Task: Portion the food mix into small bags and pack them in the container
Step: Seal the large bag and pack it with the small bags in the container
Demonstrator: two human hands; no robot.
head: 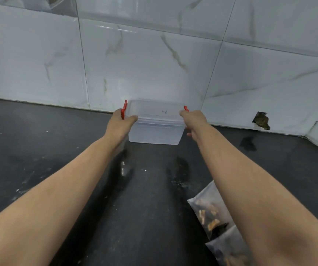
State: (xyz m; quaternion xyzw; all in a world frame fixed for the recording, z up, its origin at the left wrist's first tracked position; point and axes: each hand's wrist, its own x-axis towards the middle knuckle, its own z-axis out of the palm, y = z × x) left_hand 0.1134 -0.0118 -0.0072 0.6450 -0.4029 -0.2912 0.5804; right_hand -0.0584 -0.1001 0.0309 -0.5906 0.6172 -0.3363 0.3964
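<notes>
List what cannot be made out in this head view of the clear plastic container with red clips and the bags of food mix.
- Inside of the clear plastic container with red clips: frosted walls and closed lid hide any contents.
- Left hand and right hand: fingers hidden behind the container's ends.
- Clear bags of brown food mix: cut off by the bottom edge and covered by the right forearm; count unclear.
- Mark on the lid: too small to read.

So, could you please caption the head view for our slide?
Both hands, left hand and right hand, grip the lidded clear container by the tiled wall.
</notes>
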